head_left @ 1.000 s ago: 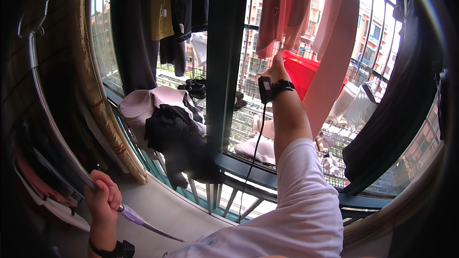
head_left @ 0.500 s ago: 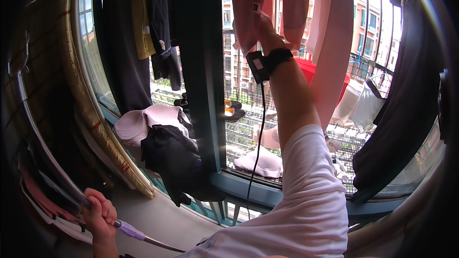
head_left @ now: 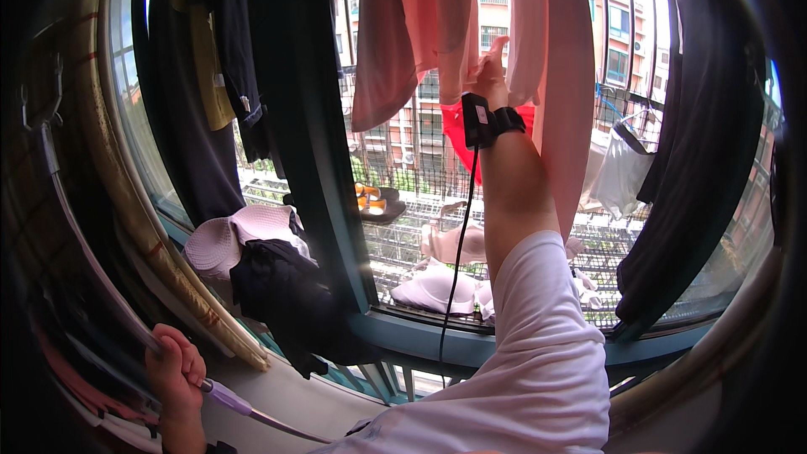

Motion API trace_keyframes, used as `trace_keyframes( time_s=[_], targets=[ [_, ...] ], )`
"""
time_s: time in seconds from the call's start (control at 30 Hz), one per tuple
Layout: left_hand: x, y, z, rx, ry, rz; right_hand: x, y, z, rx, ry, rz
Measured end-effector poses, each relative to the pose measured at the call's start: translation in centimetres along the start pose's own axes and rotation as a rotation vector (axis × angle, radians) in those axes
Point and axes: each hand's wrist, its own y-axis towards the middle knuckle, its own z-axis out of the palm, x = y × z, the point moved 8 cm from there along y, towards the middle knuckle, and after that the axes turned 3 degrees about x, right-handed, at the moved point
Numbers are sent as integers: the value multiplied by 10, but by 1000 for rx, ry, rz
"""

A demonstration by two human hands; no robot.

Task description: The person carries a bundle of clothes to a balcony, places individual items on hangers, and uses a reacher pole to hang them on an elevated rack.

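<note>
Left hand [head_left: 178, 370]: low at my left, its fingers clamped round a metal pole [head_left: 145, 336]
Pole: leans up and away to a forked hook [head_left: 42, 113] at upper left; past the fist it has a lilac grip [head_left: 225, 398], then a thin metal length reaching toward the white sleeve [head_left: 546, 319]
Right hand [head_left: 490, 76]: I see it raised among hanging pink clothes [head_left: 382, 50], one finger pointing up; I cannot tell whether the fingers touch the cloth or are clamped on anything
Wrist strap [head_left: 508, 120]: black, with a small box and a dark cable [head_left: 458, 261] dropping from it
Pink clothes: hanging in front of the window bars, left of the hand and around it
Long pale pink cloth [head_left: 567, 109]: hanging just right of the right forearm
Red item [head_left: 455, 130]: partly hidden behind the wrist, so I cannot tell its kind
Outer grid: pale bra [head_left: 441, 286] and dark shoes [head_left: 376, 204] lying on it
Window frame [head_left: 420, 336]: teal, with black cloth [head_left: 277, 286] bunched at its left, touching a pale textured piece [head_left: 227, 244]
Far right: dark garment [head_left: 693, 160] hanging
</note>
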Motion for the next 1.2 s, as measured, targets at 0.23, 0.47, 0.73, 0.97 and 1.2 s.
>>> trace_keyframes(
  time_s=[0.23,0.47,0.73,0.97,1.2],
  targets=[
    [-4,7,41,162,-39,-78,49,72,80,-485,-655,-205],
    [1,20,74,250,-108,-148,39,106,156,-906,-1270,-254],
    [0,12,84,258,-165,-144,-58,52,94,-312,-413,-99],
    [0,1,64,155,-118,-181,29,8,6,-896,130,-579],
    [15,-6,60,164,-35,-223,82,79,64,-1053,-1540,-248]
  ],
)
